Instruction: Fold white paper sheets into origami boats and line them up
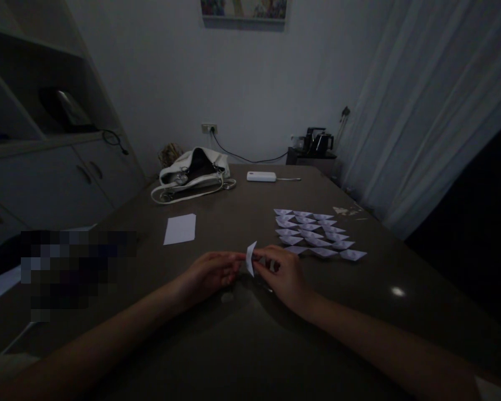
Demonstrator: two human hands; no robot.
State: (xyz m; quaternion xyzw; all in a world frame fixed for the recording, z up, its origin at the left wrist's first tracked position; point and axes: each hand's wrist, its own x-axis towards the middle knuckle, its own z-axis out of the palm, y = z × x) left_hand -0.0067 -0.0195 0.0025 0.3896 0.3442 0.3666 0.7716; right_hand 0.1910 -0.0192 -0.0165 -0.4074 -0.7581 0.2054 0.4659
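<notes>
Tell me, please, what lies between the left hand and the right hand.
In the head view, a folded paper is between the left hand and the right hand, pinched by the latter.

The right grip [287,277] pinches a folded paper boat [249,259] — left grip [211,273] touching it — near rows of similar boats [317,243].

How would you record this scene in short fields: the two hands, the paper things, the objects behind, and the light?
Right hand: pinches a small white boat-shaped folded paper
Left hand: fingertips at the left side of that paper; grip unclear
Finished shapes: small white folded-paper boats in rows, to the right
Flat paper: white rectangular sheets, to the left
Surface: dark brown glossy table
Behind: open white handbag; white oblong device with cable
Light: dim
</notes>
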